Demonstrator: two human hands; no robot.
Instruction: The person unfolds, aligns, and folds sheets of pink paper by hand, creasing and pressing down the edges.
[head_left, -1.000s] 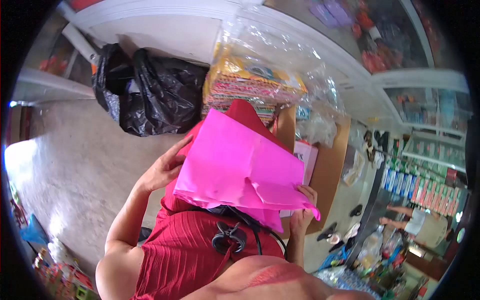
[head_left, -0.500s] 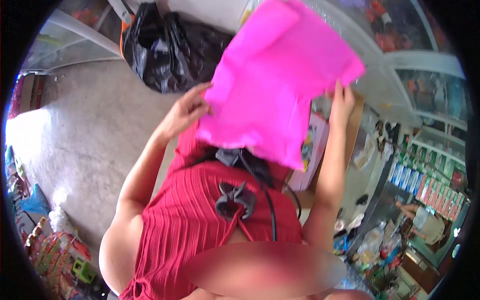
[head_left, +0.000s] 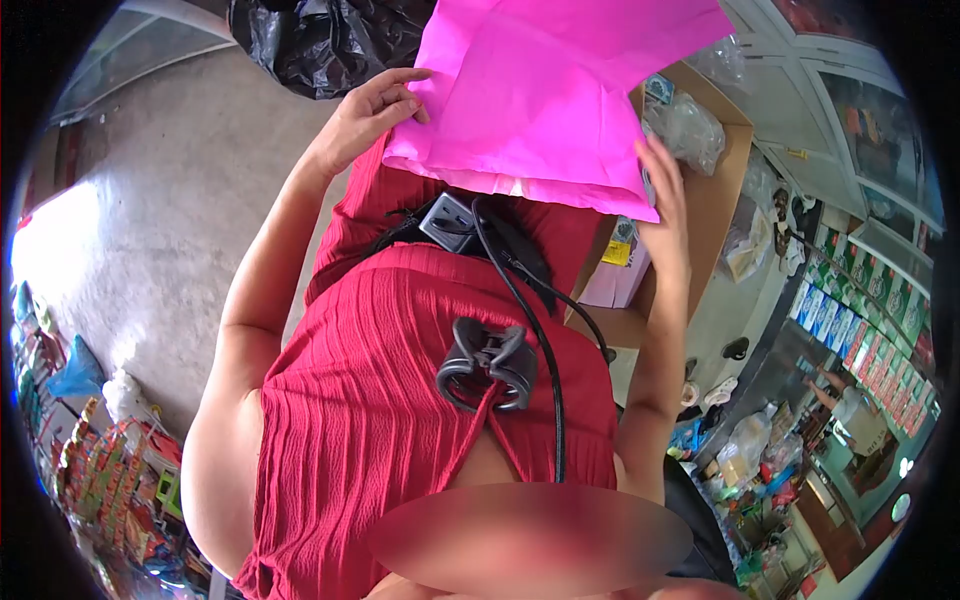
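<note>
A large bright pink sheet or bag (head_left: 540,100) lies spread over my lap, its lower edge loose and slightly parted toward me. At its left edge my left hand (head_left: 375,115) pinches the pink material between thumb and fingers. My right hand (head_left: 662,195) is at the lower right corner, its fingers together along the edge and the thumb hidden. Just below the pink material, a small black device (head_left: 450,222) with a cable rests at my waist over the red clothing (head_left: 400,350).
A black plastic bag (head_left: 335,45) lies on the floor ahead. Right of my lap stands a cardboard box (head_left: 715,200) holding clear plastic and a pink package (head_left: 615,277). Packaged goods (head_left: 110,480) sit at lower left. Far right are shelves with boxes (head_left: 865,340) and another person (head_left: 855,415).
The pink material was folded over, then lifted and opened out; now it lies lower, with its near edge toward me. My right hand has moved down from its upper right part to the lower right corner.
</note>
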